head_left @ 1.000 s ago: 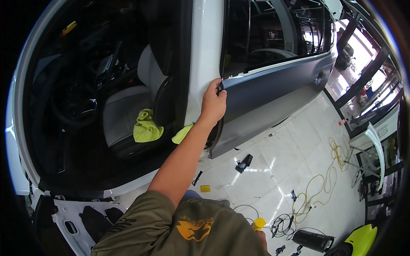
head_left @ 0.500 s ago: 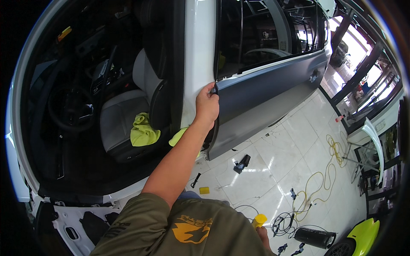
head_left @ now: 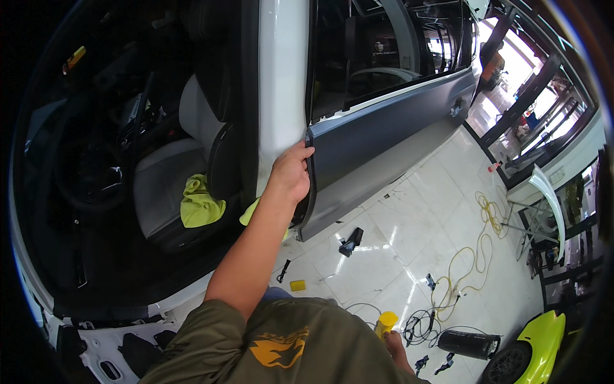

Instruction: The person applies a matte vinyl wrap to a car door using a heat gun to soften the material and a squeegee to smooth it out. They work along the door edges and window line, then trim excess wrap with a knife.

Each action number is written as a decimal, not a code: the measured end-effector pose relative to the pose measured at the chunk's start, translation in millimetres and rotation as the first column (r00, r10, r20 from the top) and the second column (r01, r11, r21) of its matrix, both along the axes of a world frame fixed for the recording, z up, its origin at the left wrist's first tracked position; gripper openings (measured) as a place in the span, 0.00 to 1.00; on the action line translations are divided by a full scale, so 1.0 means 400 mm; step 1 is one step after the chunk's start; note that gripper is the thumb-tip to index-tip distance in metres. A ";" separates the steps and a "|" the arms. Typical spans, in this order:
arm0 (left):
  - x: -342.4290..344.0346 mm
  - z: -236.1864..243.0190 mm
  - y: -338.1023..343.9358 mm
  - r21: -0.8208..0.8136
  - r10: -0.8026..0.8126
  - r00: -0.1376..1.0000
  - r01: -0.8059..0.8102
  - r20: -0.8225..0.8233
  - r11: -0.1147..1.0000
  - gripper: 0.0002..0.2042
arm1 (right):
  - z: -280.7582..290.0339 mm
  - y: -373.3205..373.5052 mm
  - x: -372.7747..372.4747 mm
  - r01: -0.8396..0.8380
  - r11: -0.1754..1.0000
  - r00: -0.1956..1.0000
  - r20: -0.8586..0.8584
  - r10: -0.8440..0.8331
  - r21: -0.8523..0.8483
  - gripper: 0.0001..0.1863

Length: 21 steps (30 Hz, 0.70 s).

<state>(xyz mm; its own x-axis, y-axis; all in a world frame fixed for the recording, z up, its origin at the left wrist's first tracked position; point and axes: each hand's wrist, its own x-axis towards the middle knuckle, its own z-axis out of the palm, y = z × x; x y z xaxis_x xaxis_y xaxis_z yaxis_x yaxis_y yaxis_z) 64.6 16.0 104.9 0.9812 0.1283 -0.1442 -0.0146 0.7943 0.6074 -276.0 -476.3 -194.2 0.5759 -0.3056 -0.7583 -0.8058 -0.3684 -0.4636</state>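
My left hand (head_left: 292, 169) has its fingers bent around the front edge of the grey rear door (head_left: 377, 128), just below its upper corner, beside the white pillar (head_left: 275, 77). Low on the right, my right hand (head_left: 393, 345) is closed on a yellow cylindrical tool (head_left: 386, 324), partly hidden by my olive shirt. Through the open front doorway, a lime cloth (head_left: 199, 201) lies on the grey car seat (head_left: 160, 160); a second lime cloth (head_left: 249, 212) is partly behind my forearm.
The white tiled floor (head_left: 428, 198) holds a black tool (head_left: 352, 242), a yellow block (head_left: 297, 285), cables (head_left: 419, 326) and a black cylinder (head_left: 467, 344). An open door panel (head_left: 109, 352) is at lower left, a lime car (head_left: 537, 336) lower right, a stand with white part (head_left: 543, 205) at right.
My left hand has slid slightly down the door edge from the corner. The whole view has shifted, so car and door sit further left. My right hand still holds the yellow tool.
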 end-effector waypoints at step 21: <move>0.001 -0.041 0.055 0.704 0.074 0.997 -0.065 0.019 0.707 0.16 | 0.064 0.072 -0.062 -0.047 0.975 0.993 -0.117 0.022 -0.215 0.23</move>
<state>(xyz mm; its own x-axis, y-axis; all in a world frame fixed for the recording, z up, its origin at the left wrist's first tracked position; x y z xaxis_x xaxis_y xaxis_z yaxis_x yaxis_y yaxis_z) 65.0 38.0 88.7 0.9644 0.2644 0.0064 -0.0430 0.1329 0.9902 -300.9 -447.3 -168.6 0.5035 -0.4514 -0.7367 -0.8334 -0.4788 -0.2762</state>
